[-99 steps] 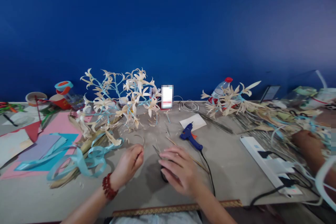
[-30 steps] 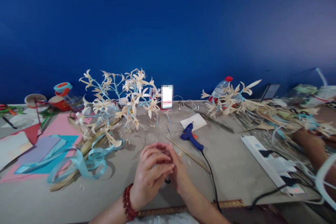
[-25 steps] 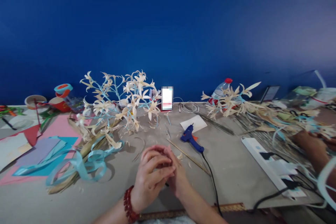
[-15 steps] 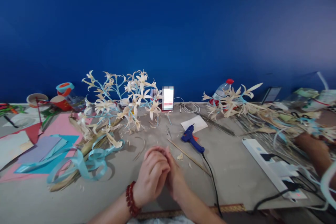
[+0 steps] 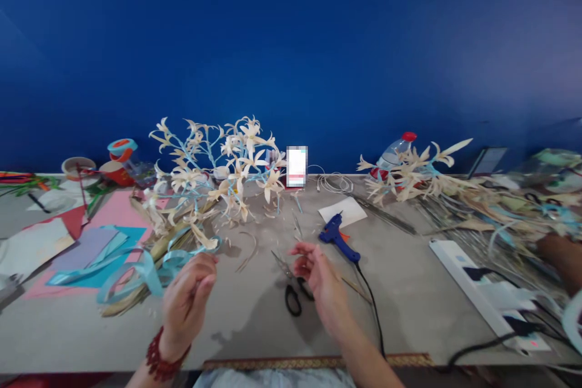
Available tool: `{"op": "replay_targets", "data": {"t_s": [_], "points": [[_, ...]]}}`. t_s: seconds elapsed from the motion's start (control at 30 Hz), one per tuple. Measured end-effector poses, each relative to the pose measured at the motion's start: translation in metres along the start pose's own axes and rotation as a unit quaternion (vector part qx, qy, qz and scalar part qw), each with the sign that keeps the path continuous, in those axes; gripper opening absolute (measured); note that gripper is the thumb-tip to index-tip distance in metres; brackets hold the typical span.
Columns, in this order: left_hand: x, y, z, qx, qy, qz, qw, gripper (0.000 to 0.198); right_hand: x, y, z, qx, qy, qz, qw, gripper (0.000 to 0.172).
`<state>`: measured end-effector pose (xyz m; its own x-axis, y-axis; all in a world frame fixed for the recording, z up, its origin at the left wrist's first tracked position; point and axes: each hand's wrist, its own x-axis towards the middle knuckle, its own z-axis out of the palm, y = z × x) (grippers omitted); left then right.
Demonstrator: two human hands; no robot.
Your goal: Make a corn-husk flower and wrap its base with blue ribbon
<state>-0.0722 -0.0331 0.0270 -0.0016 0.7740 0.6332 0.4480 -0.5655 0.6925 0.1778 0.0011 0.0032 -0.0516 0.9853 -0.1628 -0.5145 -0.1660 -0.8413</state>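
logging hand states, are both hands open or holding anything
Left hand: curled closed; cannot tell if it holds anything.
Right hand: partly open, nothing seen in it, near scissors.

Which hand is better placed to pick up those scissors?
The right hand, I'd judge: it is loosely open, close by the scissors, while the left hand is farther off, curled near the ribbon.

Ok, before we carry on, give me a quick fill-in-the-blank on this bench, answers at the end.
1. The scissors by the right hand have handles coloured ____.
2. The main body colour of the glue gun is ____.
3. The beaded bracelet is worn on the person's ____ wrist.
4. The clear bottle has a cap coloured ____.

Missing words: black; blue; left; red.
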Motion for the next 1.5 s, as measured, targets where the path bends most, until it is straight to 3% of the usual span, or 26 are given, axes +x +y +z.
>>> {"op": "replay_targets", "data": {"t_s": [0.1, 0.2, 0.3, 0.43, 0.5, 0.6, 0.67, 0.77, 0.87, 1.03, 1.17, 1.27, 1.33, 1.4, 1.5], "points": [[-0.013, -0.012, -0.033, 0.083, -0.026, -0.013, 0.996, 0.013, 0.0, -0.008, -0.011, -0.067, 0.001, -0.049, 0.997, 0.036], [-0.023, -0.015, -0.053, 0.185, -0.123, 0.004, 0.975, 0.016, -0.001, -0.011, -0.014, -0.162, 0.009, -0.077, 0.984, 0.028], [-0.029, -0.009, -0.054, 0.286, -0.244, 0.003, 0.926, 0.042, -0.002, -0.009, -0.012, -0.234, 0.008, -0.091, 0.968, 0.021], [-0.033, -0.004, -0.036, 0.293, -0.317, 0.034, 0.901, 0.026, -0.004, -0.005, -0.011, -0.286, -0.032, -0.1, 0.953, 0.022], [-0.031, -0.012, -0.03, 0.296, -0.299, 0.046, 0.906, 0.04, -0.006, -0.004, -0.013, -0.313, -0.046, -0.105, 0.943, 0.023], [-0.021, -0.034, -0.026, 0.353, -0.178, 0.023, 0.918, 0.045, -0.009, -0.004, -0.016, -0.343, -0.047, -0.111, 0.932, 0.022], [-0.01, -0.049, -0.026, 0.409, -0.117, 0.0, 0.905, 0.039, -0.011, -0.004, -0.018, -0.354, -0.048, -0.115, 0.927, 0.022], [0.006, -0.064, -0.025, 0.459, -0.111, -0.004, 0.881, 0.023, -0.012, -0.003, -0.02, -0.365, -0.05, -0.119, 0.922, 0.023], [0.015, -0.069, -0.029, 0.46, -0.106, 0.01, 0.881, 0.016, -0.012, -0.004, -0.022, -0.377, -0.051, -0.118, 0.917, 0.024], [0.021, -0.08, -0.056, 0.512, -0.006, -0.011, 0.859, 0.02, -0.011, -0.003, -0.025, -0.414, -0.057, -0.121, 0.901, 0.027], [0.025, -0.088, -0.071, 0.543, -0.033, -0.013, 0.839, 0.021, -0.009, 0.002, -0.027, -0.436, -0.073, -0.128, 0.888, 0.025], [0.019, -0.084, -0.073, 0.532, -0.043, -0.023, 0.846, 0.021, -0.007, 0.004, -0.028, -0.448, -0.084, -0.14, 0.879, 0.024], [0.007, -0.078, -0.073, 0.496, -0.034, -0.035, 0.867, 0.015, -0.007, 0.004, -0.029, -0.457, -0.084, -0.143, 0.874, 0.023], [-0.007, -0.072, -0.076, 0.456, -0.003, -0.049, 0.889, 0.016, -0.007, 0.004, -0.03, -0.463, -0.082, -0.142, 0.871, 0.023], [-0.022, -0.071, -0.089, 0.459, 0.061, -0.107, 0.88, 0.015, -0.006, 0.004, -0.031, -0.465, -0.084, -0.143, 0.87, 0.022]]}}
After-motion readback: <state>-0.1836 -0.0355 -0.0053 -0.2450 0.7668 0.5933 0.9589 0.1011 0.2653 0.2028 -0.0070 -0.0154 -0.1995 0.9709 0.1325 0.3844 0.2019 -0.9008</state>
